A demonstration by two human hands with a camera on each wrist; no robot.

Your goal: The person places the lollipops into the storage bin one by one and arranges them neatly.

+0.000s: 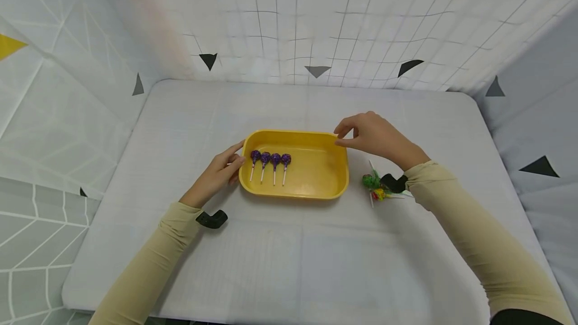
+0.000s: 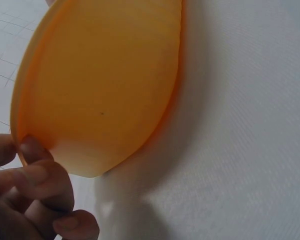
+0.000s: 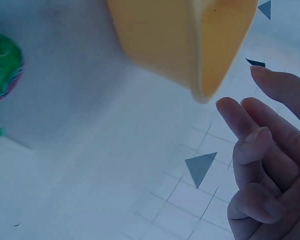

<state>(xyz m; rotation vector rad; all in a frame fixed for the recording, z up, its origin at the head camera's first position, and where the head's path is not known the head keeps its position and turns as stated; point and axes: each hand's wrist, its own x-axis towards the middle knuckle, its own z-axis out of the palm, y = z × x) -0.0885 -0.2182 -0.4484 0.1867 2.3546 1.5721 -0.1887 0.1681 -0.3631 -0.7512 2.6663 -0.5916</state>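
Note:
A yellow tray (image 1: 316, 164) sits on the white table with several purple-wrapped lollipops (image 1: 275, 159) in a row in its left half, sticks toward the person. My left hand (image 1: 221, 168) holds the tray's left end, pinching its rim between thumb and fingers. In the left wrist view the fingers (image 2: 45, 182) bend at the tray's edge. Beside the tray's far right corner is my right hand (image 1: 377, 137), fingers loosely bent and thumb apart from them. The right wrist view shows nothing between its fingertips, which are right by the tray's rim (image 3: 197, 60).
Right of the tray, below the right wrist, lies a small pile of lollipops: a green-wrapped one (image 1: 370, 181) and a red-and-yellow one (image 1: 378, 194), with white sticks pointing various ways. A white grid-patterned curtain (image 1: 280, 29) hangs behind the table (image 1: 271, 255).

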